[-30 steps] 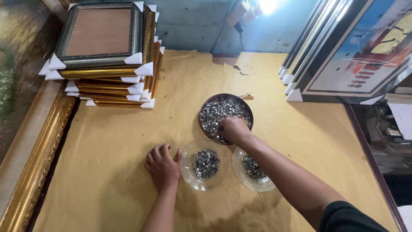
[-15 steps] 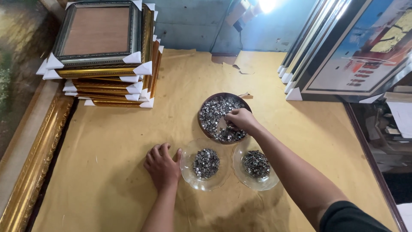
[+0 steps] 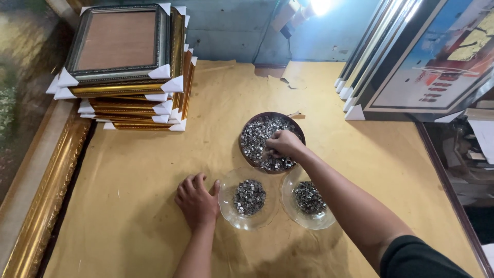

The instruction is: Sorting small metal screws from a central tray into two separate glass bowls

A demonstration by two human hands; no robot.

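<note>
On the table covered with tan paper [image 3: 154,206], seen from the head camera, three dishes are sitting close together near the middle. The farthest is a round dark brown tray [image 3: 247,135] heaped with small shiny metal pieces [image 3: 257,135]. The right hand [image 3: 282,145] is resting in that heap, its fingers curling down into the pieces; whether they are pinching any cannot be told. Nearer the person, two clear glass bowls are lying side by side, the left glass bowl [image 3: 229,206] and the right glass bowl [image 3: 321,221], each holding a small pile of the same metal pieces. The left hand [image 3: 197,201] is lying palm down on the paper, fingers loosely spread and holding nothing, its thumb just beside the left bowl's rim. A stack of gold picture frames [image 3: 128,98] with white corner guards is standing at the far left, and framed pictures [image 3: 427,67] are leaning at the far right.
</note>
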